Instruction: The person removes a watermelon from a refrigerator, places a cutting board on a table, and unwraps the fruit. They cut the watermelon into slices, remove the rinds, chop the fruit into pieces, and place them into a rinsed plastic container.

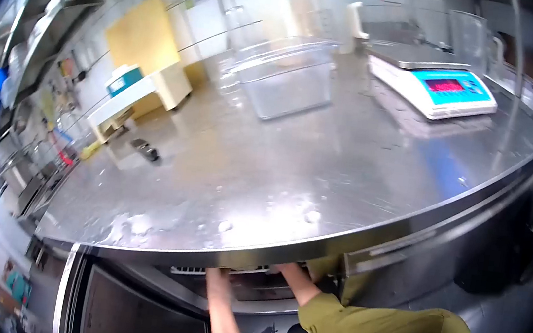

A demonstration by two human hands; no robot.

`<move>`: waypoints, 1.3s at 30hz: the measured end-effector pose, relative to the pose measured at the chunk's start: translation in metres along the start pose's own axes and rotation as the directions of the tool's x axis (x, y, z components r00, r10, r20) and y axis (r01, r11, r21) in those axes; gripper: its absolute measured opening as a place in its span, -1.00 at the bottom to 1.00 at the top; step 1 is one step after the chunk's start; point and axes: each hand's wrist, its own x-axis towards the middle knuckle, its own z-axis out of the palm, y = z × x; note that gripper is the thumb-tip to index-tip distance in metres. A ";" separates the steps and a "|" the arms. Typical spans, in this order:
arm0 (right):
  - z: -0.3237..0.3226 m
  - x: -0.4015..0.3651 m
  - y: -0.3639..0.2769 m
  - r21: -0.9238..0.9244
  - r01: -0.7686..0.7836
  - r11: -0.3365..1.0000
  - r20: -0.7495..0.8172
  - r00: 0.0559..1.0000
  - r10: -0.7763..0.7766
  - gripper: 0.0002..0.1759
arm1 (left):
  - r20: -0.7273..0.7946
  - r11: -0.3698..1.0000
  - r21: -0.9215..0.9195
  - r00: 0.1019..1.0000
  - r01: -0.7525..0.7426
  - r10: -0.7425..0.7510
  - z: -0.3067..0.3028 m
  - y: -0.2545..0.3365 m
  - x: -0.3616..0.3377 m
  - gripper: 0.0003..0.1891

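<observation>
1. We have both arms reaching under the stainless steel worktable (279,168), into the open compartment (271,291) below its front edge.
2. Our left forearm (222,311) and right forearm (300,285) enter side by side, well apart; the hands themselves are hidden, so we cannot tell whether they grip anything.
3. Nearest them lies a white slatted piece (186,270), perhaps a rack, just inside the opening; blur and shadow hide the rest.
4. To work well here, we should stay low, keeping wrists clear of the table edge above.
5. We should mind the metal panel (377,270) standing out beside our right olive sleeve (359,331).
6. Lifting evenly with both hands would keep any load level.
7. Up top, the digital scale (448,92) and clear plastic tub (289,86) sit away from our reach.
</observation>
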 end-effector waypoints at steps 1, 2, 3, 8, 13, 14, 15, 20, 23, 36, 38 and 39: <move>-0.003 -0.007 -0.002 0.011 0.018 1.000 0.055 0.998 -0.019 -0.56 | -0.011 0.998 -0.051 1.000 -0.021 0.021 -0.002 -0.001 -0.008 -0.42; -0.005 -0.017 -0.002 0.017 0.028 0.999 0.107 0.994 -0.030 -0.57 | -0.015 0.975 -0.176 0.991 -0.134 0.133 -0.019 -0.022 -0.001 -0.41; -0.008 -0.028 -0.005 0.035 0.039 0.999 0.168 0.985 -0.044 -0.59 | -0.095 0.946 -0.154 0.958 -0.284 0.272 -0.018 -0.024 -0.014 -0.41; -0.012 -0.097 -0.059 0.353 -0.468 0.810 0.682 0.722 0.120 -0.50 | -0.400 0.901 -0.315 0.903 -0.298 0.159 -0.056 -0.047 -0.133 -0.25; -0.013 -0.185 -0.134 0.339 -0.737 0.585 0.912 0.410 -0.011 -0.33 | -0.687 0.967 -0.101 0.720 -0.235 0.103 0.005 0.075 -0.270 -0.23; -0.017 -0.205 -0.153 0.335 -0.773 0.539 0.926 0.375 -0.038 -0.32 | -0.711 0.975 -0.109 0.700 -0.194 0.060 0.006 0.095 -0.293 -0.25; -0.022 -0.220 -0.176 0.330 -0.798 0.504 0.936 0.347 -0.064 -0.30 | -0.729 0.979 -0.122 0.684 -0.164 0.024 0.009 0.118 -0.314 -0.26; -0.052 -0.262 -0.315 0.388 -0.831 0.399 0.921 0.338 -0.193 -0.22 | -0.769 0.998 0.035 0.637 -0.052 0.060 0.074 0.292 -0.361 -0.31; -0.068 -0.263 -0.401 0.484 -0.785 0.388 0.875 0.428 -0.226 -0.17 | -0.760 0.995 0.102 0.646 0.008 0.073 0.089 0.382 -0.363 -0.33; -0.229 -0.160 -0.450 0.856 -0.177 0.485 0.127 0.983 0.136 -0.30 | 0.134 0.973 -0.004 0.964 0.232 -0.229 0.178 0.385 -0.177 -0.32; -0.246 -0.159 -0.441 0.848 -0.114 0.518 -0.008 0.974 0.227 -0.31 | 0.306 0.921 -0.080 0.888 0.382 -0.342 0.182 0.353 -0.148 -0.37; -0.256 -0.158 -0.435 0.846 -0.079 0.527 -0.066 0.966 0.251 -0.31 | 0.395 0.896 -0.102 0.844 0.432 -0.362 0.197 0.346 -0.142 -0.40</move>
